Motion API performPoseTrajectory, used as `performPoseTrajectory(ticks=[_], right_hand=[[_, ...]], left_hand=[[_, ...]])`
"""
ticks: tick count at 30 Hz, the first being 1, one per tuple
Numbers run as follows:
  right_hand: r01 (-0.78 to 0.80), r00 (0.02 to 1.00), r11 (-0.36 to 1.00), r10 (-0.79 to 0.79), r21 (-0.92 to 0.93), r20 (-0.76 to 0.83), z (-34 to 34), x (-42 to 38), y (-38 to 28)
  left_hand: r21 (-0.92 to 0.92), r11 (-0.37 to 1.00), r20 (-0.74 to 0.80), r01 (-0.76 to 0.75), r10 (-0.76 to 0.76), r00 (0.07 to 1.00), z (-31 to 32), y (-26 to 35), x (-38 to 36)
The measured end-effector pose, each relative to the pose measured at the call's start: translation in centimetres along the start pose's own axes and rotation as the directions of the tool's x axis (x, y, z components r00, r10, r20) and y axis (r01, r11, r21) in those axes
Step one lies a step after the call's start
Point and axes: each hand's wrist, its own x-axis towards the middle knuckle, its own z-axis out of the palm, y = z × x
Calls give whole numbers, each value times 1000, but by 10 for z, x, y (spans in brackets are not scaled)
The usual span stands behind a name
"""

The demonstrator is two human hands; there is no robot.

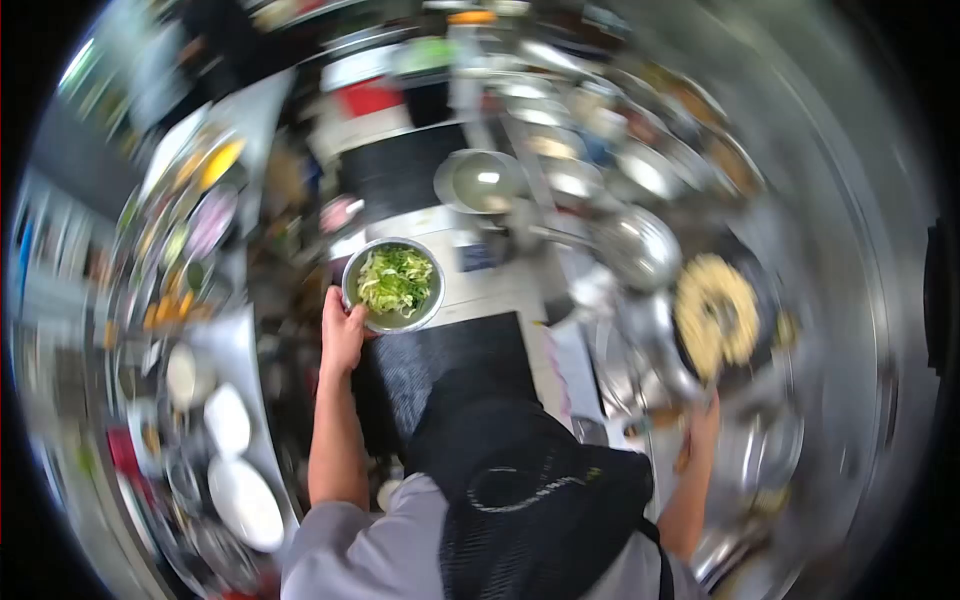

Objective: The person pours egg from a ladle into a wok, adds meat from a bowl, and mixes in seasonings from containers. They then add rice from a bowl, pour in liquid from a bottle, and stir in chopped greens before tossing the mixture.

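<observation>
My left hand (345,335) grips the rim of a round metal bowl (437,300), thumb over the near left edge. Chopped green and pale leafy vegetables (395,280) fill part of the bowl, which is held out over the floor. On the right, my right hand (703,422) is closed around a handle that runs to the near edge of a dark wok (765,335); blur hides whether it belongs to the wok or to a utensil. A ring of pale yellow noodles (718,310) lies in the wok, a dark gap at its middle.
A counter on the left carries white oval plates (246,505) and containers of colourful ingredients (212,220). Along the right stand a metal strainer or pan (637,247) and several bowls. A metal pot (482,182) is ahead. Dark mats (405,175) lie on the floor.
</observation>
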Motion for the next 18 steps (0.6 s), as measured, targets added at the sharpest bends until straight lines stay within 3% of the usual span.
performPoseTrajectory(ticks=[1, 2, 3, 5, 7, 8, 9, 10, 11, 13, 15, 17, 18], right_hand=[[-37, 999, 997, 37, 63, 7, -4, -11, -34], [15, 996, 998, -9, 65, -88, -8, 11, 21], [68, 992, 997, -65, 25, -108, -14, 13, 40], [-190, 976, 981, 192, 31, -103, -34, -18, -15], [-462, 884, 885, 465, 60, -45, -60, -51, -75], [-482, 871, 871, 488, 89, -60, -66, -57, -54], [-371, 919, 927, 376, 64, -119, -70, -65, -15], [-252, 951, 967, 253, 25, -178, -73, -73, 14], [-263, 944, 964, 267, 45, -195, -78, -81, 36], [-42, 955, 980, -19, -196, -296, -88, -94, 64], [-66, 956, 965, -11, -254, -292, -106, -106, 63], [-88, 958, 949, -3, -303, -286, -123, -117, 45], [-159, 957, 911, 48, -380, -285, -133, -121, 36]], left_hand=[[-48, 999, 123, -24, 30, 992, 52, -9, 14], [23, 980, 230, -199, 189, 955, 99, -37, 39], [-138, 990, 310, -42, 84, 947, 163, -2, 20], [-188, 979, 444, -82, 159, 882, 266, 24, 11], [-44, 966, 497, -254, 242, 833, 352, 36, 8], [31, 896, 501, -443, 370, 783, 390, 46, 1], [98, 780, 508, -618, 495, 705, 430, 53, -11], [35, 675, 507, -737, 624, 595, 466, 64, -23], [-31, 553, 491, -833, 734, 469, 497, 72, -35], [-137, 460, 488, -877, 802, 345, 552, 79, -52], [-134, 475, 579, -870, 750, 320, 590, 84, -63], [-138, 322, 561, -937, 804, 194, 622, 83, -61], [-145, 313, 563, -939, 806, 182, 628, 90, -66]])
